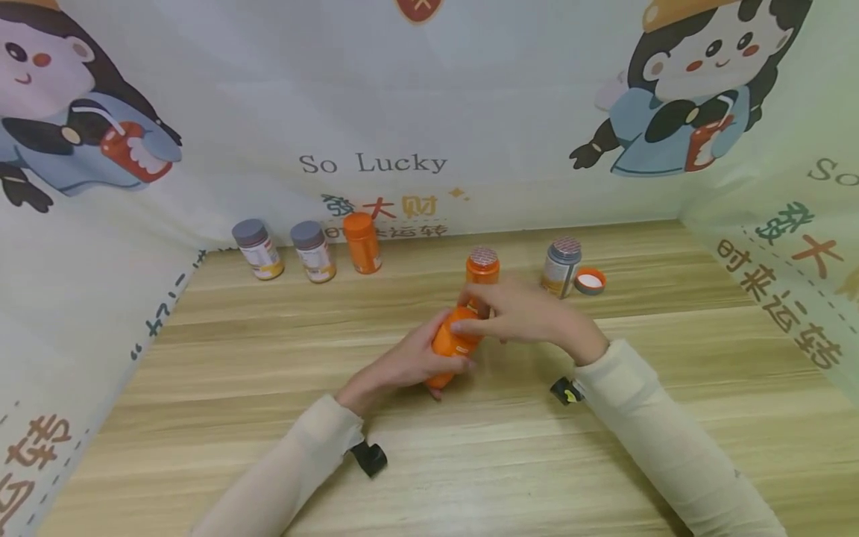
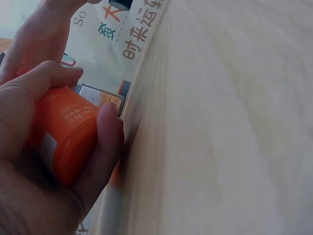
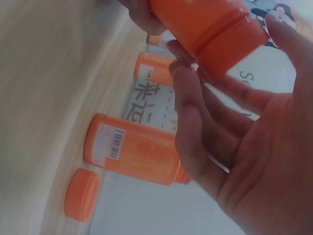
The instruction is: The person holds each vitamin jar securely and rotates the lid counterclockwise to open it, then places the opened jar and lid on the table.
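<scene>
Left hand [image 1: 417, 356] grips an orange pill bottle [image 1: 451, 347], right hand [image 1: 526, 309] its cap [image 3: 235, 49]; two bottles [image 1: 558, 274] stand uncapped (three others [image 1: 364, 247] still capped).

A wood-grain counter [image 1: 470, 477] is carrying two white, grey-lidded cylindrical bottles [image 1: 262, 255], a closed orange bottle [image 1: 365, 251], an unlidded orange bottle [image 3: 134, 151] beside an orange cap [image 3: 82, 195], and an unlidded grey bottle [image 1: 560, 275] beside an upturned cap [image 1: 590, 282].

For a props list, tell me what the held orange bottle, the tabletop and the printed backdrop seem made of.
Held orange bottle: probably plastic, smooth with a soft sheen; evenly coloured, rounded base.
Tabletop: wood or wood-look laminate, satin; streaked grain and pale glare show.
Printed backdrop: cloth or thin plastic sheet, can't tell which; mostly matte, faintly creased.
</scene>
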The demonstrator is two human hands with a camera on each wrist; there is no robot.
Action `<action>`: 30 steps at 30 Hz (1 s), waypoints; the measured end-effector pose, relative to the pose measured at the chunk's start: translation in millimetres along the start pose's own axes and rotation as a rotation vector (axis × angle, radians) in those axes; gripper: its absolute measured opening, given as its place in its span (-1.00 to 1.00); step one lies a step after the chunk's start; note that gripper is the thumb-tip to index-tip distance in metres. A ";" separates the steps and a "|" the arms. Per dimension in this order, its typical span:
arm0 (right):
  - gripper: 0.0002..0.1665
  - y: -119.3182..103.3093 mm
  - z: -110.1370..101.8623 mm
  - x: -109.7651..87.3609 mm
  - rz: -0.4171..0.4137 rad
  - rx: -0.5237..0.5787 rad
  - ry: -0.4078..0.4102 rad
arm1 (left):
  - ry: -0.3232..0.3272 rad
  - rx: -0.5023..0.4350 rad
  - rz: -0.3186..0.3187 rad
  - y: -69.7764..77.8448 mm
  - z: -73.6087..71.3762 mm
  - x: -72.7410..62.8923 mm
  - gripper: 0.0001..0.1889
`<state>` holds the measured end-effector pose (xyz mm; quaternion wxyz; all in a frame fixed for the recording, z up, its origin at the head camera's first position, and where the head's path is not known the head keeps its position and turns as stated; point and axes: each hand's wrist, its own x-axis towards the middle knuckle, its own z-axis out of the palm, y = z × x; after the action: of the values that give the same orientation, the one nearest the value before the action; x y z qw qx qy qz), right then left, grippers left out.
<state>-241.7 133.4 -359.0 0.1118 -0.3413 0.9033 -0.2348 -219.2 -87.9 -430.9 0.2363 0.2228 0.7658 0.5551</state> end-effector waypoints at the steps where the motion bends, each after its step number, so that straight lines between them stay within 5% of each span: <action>1: -0.52 -0.3 1.1 0.3 0.012 -0.021 0.002 | 0.000 0.006 0.001 0.0 -0.9 0.0 -0.33; 9: -0.39 -4.7 7.8 1.9 0.115 -0.138 0.015 | 0.027 0.077 -0.004 -1.5 -3.6 0.6 -0.24; 14: -0.36 -5.4 11.3 4.1 0.153 -0.088 -0.005 | 0.019 0.102 -0.003 -1.7 -5.1 0.2 -0.22; 20: -0.46 -5.9 13.5 8.3 0.083 0.003 -0.001 | -0.046 0.073 0.050 -2.6 -10.0 -0.8 -0.29; 30: -0.47 -1.5 19.6 13.7 -0.065 -0.111 0.104 | -0.054 0.107 0.101 -4.6 -15.5 0.2 -0.28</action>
<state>-243.9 116.4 -375.8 0.0381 -0.3634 0.9079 -0.2052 -229.1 -100.6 -431.0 0.2162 0.2884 0.7754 0.5184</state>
